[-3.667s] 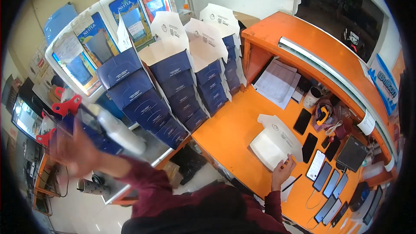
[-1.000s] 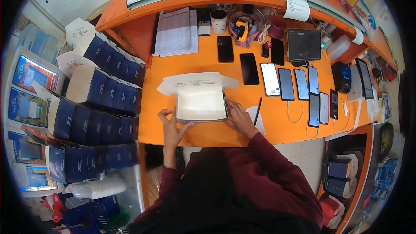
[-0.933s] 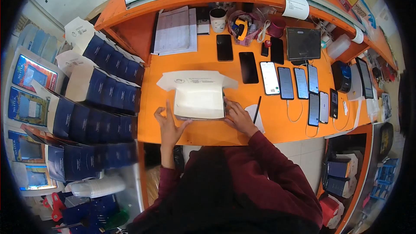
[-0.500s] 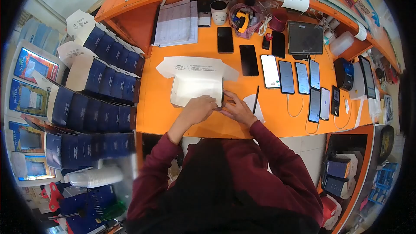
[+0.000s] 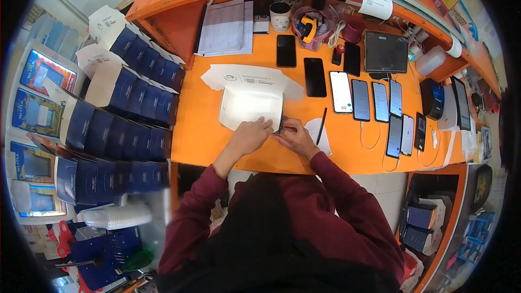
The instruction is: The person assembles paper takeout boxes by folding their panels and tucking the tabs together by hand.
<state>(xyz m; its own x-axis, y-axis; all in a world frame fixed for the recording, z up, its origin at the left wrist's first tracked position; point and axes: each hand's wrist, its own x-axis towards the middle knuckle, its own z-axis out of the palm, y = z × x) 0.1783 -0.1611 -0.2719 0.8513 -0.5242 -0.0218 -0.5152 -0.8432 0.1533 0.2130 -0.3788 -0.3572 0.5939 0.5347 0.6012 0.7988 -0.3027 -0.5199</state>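
Observation:
An open cardboard box (image 5: 244, 103) with a white inside lies on the orange table, its printed lid flap (image 5: 255, 76) folded back away from me. My left hand (image 5: 251, 137) grips the near wall by the right corner, fingertips over the edge. At that same corner my right hand (image 5: 296, 138) is closed with bent fingers on the box's dark right side. Both hands almost meet there, and the fingers partly hide the corner. Just right of my right hand lie a black pen (image 5: 321, 125) and a slip of white paper (image 5: 324, 144).
Several phones (image 5: 361, 100) cover the table's right half, some with white charging cables. Rows of navy boxes (image 5: 103, 135) stand at the left. Along the back are papers (image 5: 225, 27), a cup (image 5: 280, 17), a pink basket (image 5: 312, 27) and a dark tablet-like device (image 5: 386, 51).
My right hand's fingers have curled in closer at the box's near right corner. My left hand stays at the near wall. The whole view has shifted slightly.

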